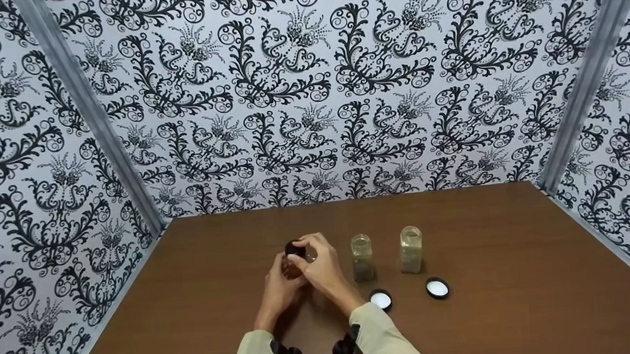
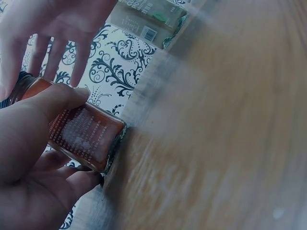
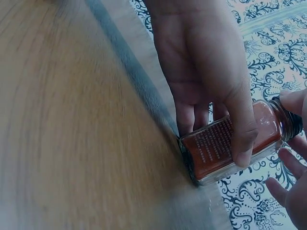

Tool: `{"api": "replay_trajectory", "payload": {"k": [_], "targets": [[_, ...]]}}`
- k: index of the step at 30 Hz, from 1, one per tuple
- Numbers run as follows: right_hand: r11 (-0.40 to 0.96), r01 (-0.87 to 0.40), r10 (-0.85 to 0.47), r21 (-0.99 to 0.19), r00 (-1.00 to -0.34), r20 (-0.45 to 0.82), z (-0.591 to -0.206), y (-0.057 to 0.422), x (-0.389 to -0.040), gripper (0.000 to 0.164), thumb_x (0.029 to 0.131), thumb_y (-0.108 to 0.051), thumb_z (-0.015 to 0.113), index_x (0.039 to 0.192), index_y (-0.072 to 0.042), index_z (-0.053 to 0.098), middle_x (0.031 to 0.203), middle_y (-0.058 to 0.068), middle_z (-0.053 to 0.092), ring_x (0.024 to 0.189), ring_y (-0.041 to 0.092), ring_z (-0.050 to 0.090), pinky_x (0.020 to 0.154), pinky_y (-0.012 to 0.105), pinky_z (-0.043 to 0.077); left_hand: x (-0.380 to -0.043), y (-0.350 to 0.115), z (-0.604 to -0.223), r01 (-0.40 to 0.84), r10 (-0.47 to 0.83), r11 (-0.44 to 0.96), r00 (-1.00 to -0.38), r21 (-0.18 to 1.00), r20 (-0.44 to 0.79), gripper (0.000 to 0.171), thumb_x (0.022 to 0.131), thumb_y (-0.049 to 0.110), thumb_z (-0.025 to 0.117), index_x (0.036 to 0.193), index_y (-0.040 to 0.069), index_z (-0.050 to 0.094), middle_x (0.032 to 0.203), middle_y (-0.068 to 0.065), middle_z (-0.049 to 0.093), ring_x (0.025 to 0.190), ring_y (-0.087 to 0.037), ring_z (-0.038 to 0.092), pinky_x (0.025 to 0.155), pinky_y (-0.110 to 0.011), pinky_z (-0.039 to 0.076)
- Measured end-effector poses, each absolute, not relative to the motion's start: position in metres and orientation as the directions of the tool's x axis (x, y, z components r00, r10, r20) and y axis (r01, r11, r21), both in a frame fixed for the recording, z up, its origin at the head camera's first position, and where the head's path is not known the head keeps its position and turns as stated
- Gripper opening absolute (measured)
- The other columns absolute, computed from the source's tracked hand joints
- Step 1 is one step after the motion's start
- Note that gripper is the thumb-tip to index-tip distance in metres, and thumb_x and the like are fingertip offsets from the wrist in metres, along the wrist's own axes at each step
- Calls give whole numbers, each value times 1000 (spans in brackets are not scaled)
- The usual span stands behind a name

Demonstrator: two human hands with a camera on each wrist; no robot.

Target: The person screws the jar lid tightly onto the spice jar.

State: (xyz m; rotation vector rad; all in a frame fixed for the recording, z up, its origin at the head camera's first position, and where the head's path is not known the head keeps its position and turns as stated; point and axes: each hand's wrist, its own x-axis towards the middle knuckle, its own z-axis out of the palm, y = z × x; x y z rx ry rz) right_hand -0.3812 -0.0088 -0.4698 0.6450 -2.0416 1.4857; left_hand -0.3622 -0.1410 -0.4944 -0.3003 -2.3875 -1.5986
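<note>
My left hand (image 1: 282,289) grips a square glass spice jar (image 2: 91,132) of red-orange powder, its thumb lying across the printed side. At the jar's top, the fingers and thumb of my right hand (image 1: 324,267) pinch the black cap (image 1: 294,248). The cap sits on the jar's neck; whether it is tight or loose cannot be told. In the right wrist view the jar's base touches or nearly touches the wooden table, and my right hand (image 3: 295,187) shows only at the edge. To the right stand two uncapped glass jars (image 1: 362,261) (image 1: 411,254) with greenish contents.
Two black lids lie with white insides up: one lid (image 1: 381,300) beside my right forearm, another lid (image 1: 437,287) farther right. The brown table (image 1: 502,253) meets patterned walls (image 1: 300,91) at the back and sides.
</note>
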Motion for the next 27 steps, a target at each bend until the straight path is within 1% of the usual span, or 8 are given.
{"api": "replay_trajectory", "payload": {"k": [6,11,15,18,19,23,25,27], "targets": [[250,-614,-55,-748,-781,622,-469,-9,-381,29,82,-25,83,104,-10,71,109,7,65,107,24,63,97,44,53,-363,-141,-494,303,35,369,-949,878,313,63,86,17,80,137,1,47,138,-26,59,127,-39,59,103,-49,51],[178,-566,-68,-805,-823,564,-469,-6,-381,38,82,-27,83,113,-10,69,124,11,58,117,29,59,103,48,50,-363,-141,-495,296,29,361,-951,884,307,62,86,18,80,136,2,48,138,-25,59,126,-38,60,102,-47,52],[82,-491,-90,-867,-870,484,-468,-2,-381,39,92,-22,72,128,-8,64,136,16,53,123,36,59,107,52,47,-364,-141,-495,273,18,370,-958,888,287,61,86,20,80,136,4,49,135,-25,62,123,-37,62,101,-48,52],[66,-457,-124,-887,-886,447,-467,2,-381,38,97,-14,62,134,-3,60,139,20,54,124,40,59,109,53,45,-365,-140,-495,267,10,372,-959,889,284,59,86,19,79,135,4,49,133,-25,63,122,-38,63,101,-49,52],[67,-453,-139,-889,-887,441,-466,2,-380,38,98,-12,61,134,-1,60,138,22,55,123,41,59,108,51,45,-365,-140,-495,266,9,370,-959,890,283,59,86,18,79,135,3,49,133,-25,62,123,-38,63,102,-49,52],[55,-431,-181,-901,-891,415,-464,2,-379,38,97,-5,59,134,5,59,133,26,60,120,41,61,103,35,50,-365,-140,-494,255,6,371,-962,893,273,59,86,14,78,136,3,48,134,-24,62,125,-38,61,103,-49,51],[40,-427,-180,-903,-892,414,-466,1,-380,37,96,-3,60,132,5,60,129,26,64,118,39,63,99,26,50,-365,-141,-494,257,10,375,-962,891,273,60,85,11,77,136,2,48,135,-25,61,127,-39,60,104,-49,50],[16,-433,-170,-901,-889,424,-470,-1,-383,35,95,-2,62,129,5,61,124,25,67,116,37,65,96,22,50,-364,-141,-494,262,13,375,-961,889,278,61,84,8,76,136,0,47,135,-26,61,128,-41,58,104,-50,50]]}}
